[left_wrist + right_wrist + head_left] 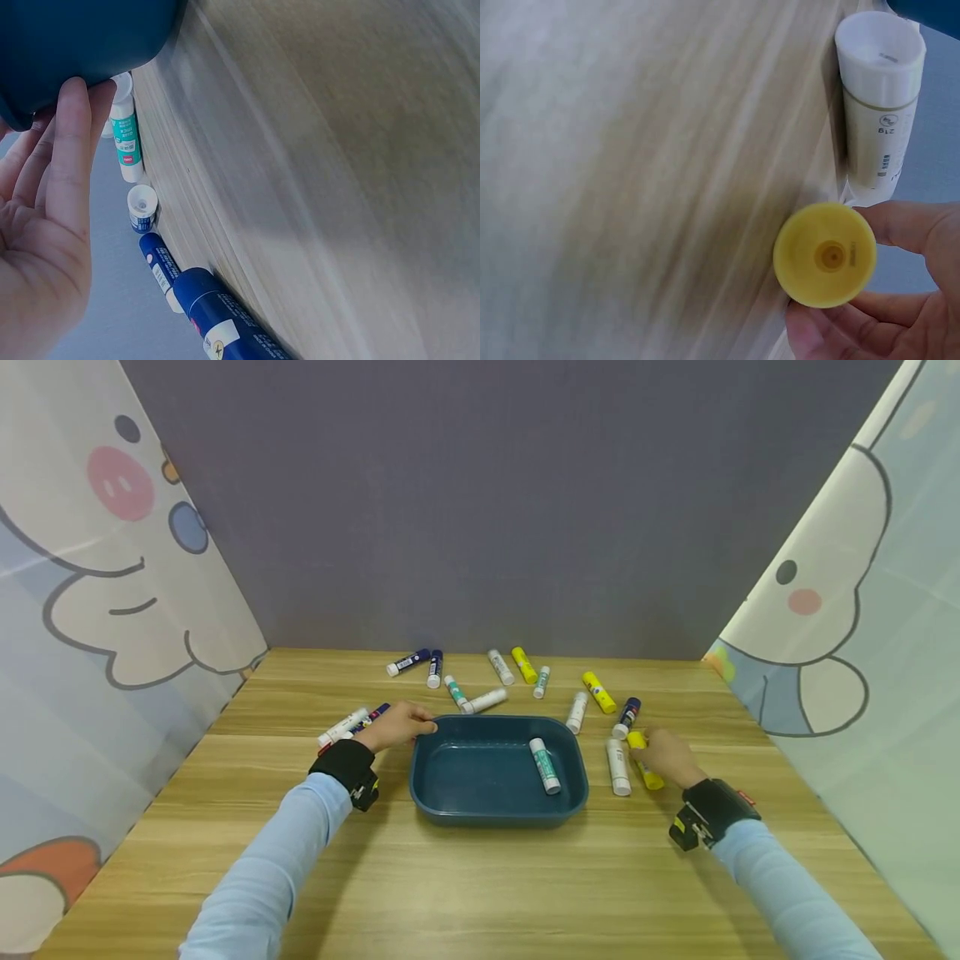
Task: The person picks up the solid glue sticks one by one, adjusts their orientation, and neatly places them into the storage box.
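A dark blue plastic tray (480, 820) sits on the table, with one white-and-green glue stick (545, 767) lying inside at its right. My left hand (397, 727) holds the tray's left rim near the far corner; in the left wrist view its fingers touch the outer wall. To the right of the tray, my right hand (670, 757) pinches a yellow glue stick (825, 255) between thumb and fingers, its round end facing the right wrist camera. A thicker white glue stick (618, 767) lies just left of it, and a dark blue one (627, 717) is slightly farther back.
Several more white, yellow, green and blue glue sticks lie scattered behind the tray, among them a yellow one (599, 692). A white stick (343, 727) and a dark blue one (371, 717) lie beside the left hand. A grey panel (487, 510) stands behind the table.
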